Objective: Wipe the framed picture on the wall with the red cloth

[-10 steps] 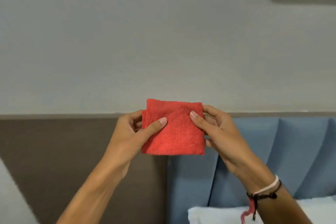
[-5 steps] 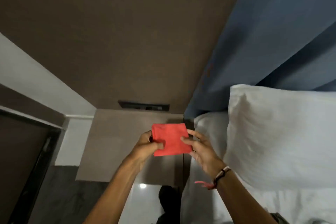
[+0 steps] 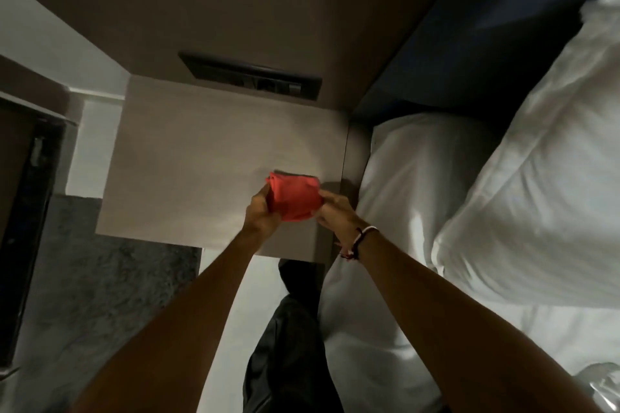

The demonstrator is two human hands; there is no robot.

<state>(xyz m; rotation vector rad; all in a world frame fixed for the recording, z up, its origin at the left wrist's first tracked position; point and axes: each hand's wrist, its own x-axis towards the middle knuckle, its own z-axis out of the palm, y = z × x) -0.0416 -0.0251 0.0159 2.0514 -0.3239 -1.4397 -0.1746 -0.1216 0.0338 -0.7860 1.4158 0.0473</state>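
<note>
The folded red cloth (image 3: pixel 294 197) is held between both my hands, low over the right part of the beige bedside table (image 3: pixel 188 157). My left hand (image 3: pixel 263 214) grips its left edge and my right hand (image 3: pixel 335 213), with bracelets at the wrist, grips its right edge. The cloth looks bunched rather than flat. The framed picture is out of view, as I look steeply down.
A dark switch panel (image 3: pixel 250 75) is set in the brown wall panel behind the table. The bed with a white pillow (image 3: pixel 536 184) and white sheet (image 3: pixel 412 171) lies to the right. My dark trouser leg (image 3: pixel 288 345) stands by the bed; grey floor (image 3: pixel 100 278) at left.
The view dropped from the wall and picture frame down to the bedside table. Both hands lowered the cloth toward the tabletop, and the cloth went from a flat square to bunched.
</note>
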